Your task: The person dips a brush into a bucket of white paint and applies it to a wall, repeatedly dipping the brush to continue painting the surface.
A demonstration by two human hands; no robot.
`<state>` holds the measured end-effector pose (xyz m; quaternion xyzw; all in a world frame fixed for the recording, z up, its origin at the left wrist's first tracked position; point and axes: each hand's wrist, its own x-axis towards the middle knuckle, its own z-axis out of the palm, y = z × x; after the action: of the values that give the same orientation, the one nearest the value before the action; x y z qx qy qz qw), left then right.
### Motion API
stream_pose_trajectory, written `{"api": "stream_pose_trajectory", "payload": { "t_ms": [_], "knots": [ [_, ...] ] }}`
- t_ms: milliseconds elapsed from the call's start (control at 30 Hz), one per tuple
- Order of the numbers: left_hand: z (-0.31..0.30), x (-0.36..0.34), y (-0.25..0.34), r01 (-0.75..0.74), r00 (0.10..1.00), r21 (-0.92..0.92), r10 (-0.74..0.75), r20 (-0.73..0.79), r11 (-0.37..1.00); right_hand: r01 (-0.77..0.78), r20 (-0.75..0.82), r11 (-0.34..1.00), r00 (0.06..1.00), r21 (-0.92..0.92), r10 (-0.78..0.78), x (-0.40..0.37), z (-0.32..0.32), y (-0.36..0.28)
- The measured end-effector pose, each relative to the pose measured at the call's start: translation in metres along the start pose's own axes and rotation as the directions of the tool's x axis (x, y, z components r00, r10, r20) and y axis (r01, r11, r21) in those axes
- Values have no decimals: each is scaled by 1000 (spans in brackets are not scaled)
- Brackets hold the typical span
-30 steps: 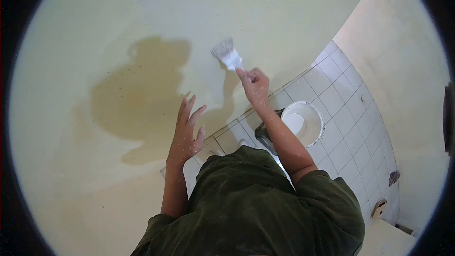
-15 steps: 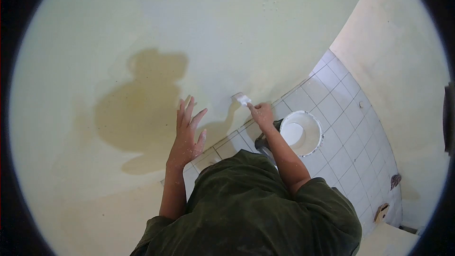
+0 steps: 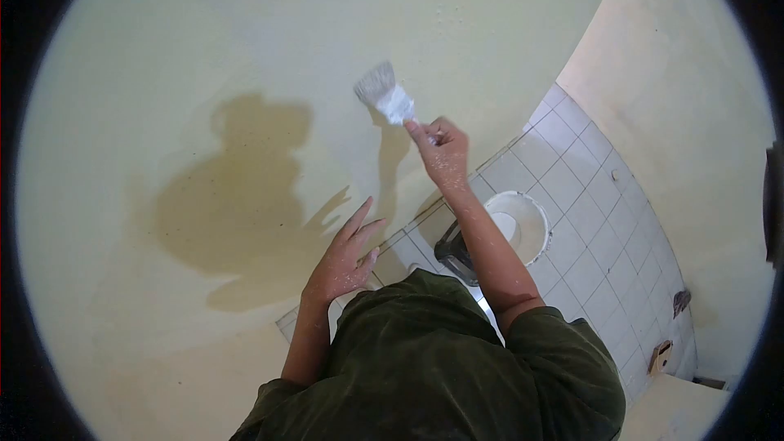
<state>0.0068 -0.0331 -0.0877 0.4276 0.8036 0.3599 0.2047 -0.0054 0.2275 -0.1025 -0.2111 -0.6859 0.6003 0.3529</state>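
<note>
My right hand [image 3: 443, 151] is closed around the handle of a paintbrush [image 3: 384, 91], raised in front of the pale wall [image 3: 269, 24]. Its wide bristles point up and left, and white paint coats the part just above my fingers. Lower and to the left, my left hand [image 3: 343, 261] holds nothing, its fingers spread near the wall. White specks dot both hands and forearms. Partly behind my right forearm, a white bucket [image 3: 535, 257] with white paint inside stands on the floor.
White square tiles [image 3: 563, 159] cover the floor along the wall's foot. A dark object [image 3: 452, 249] sits beside the bucket. Another wall [image 3: 686, 98] rises at the right, with a small wooden piece [image 3: 660, 357] and a dark brownish item [image 3: 681, 302] near its base.
My right hand has lifted the paintbrush up and slightly left along the wall, so its bristles now show clearly. My left hand has dropped lower and shifted right, staying open.
</note>
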Motion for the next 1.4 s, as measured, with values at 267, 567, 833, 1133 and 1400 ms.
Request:
{"api": "stream_pose_trajectory", "payload": {
  "t_ms": [267,567,833,1133,1400],
  "knots": [
    [8,-11,-10,30,999,-3,-30,30,1000,-292,1,789,938,-540,348,-83,-22,224],
    [10,-11,-14,-1,1000,-22,1,3,1000,-146,139,803,952,-578,273,-40,-20,58],
    [19,-1,-9,-15,1000,-38,15,7,999,82,14,989,996,127,-84,-22,-7,-105],
    [14,-10,-11,30,999,-47,-31,-24,998,-47,57,914,995,-402,77,-72,17,85],
    [11,-6,-13,33,999,-49,-34,-25,998,-171,117,675,926,-718,359,-114,-17,239]
  ]
}}
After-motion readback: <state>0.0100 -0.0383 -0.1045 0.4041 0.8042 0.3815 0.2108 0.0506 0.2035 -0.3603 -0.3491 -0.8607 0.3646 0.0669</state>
